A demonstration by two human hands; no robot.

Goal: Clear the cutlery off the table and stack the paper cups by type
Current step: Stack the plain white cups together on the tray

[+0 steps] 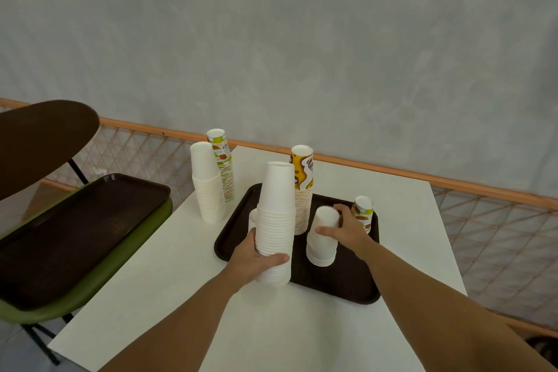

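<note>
My left hand (256,260) grips a tall stack of plain white cups (276,214) near its base, over the front left of a dark brown tray (341,284). My right hand (347,229) holds a short stack of white cups (323,238) standing on the tray. Behind them on the tray rises a yellow and brown printed stack (302,187). A small green and brown printed cup stack (363,211) stands at the tray's far right, partly hidden by my right hand. Another white cup (252,217) peeks out behind the tall stack.
On the white table (169,275), left of the tray, stand a white cup stack (207,184) and a green printed stack (224,166). A second brown tray (75,229) lies on a green chair (90,290) at the left. A lattice railing (498,238) runs behind the table.
</note>
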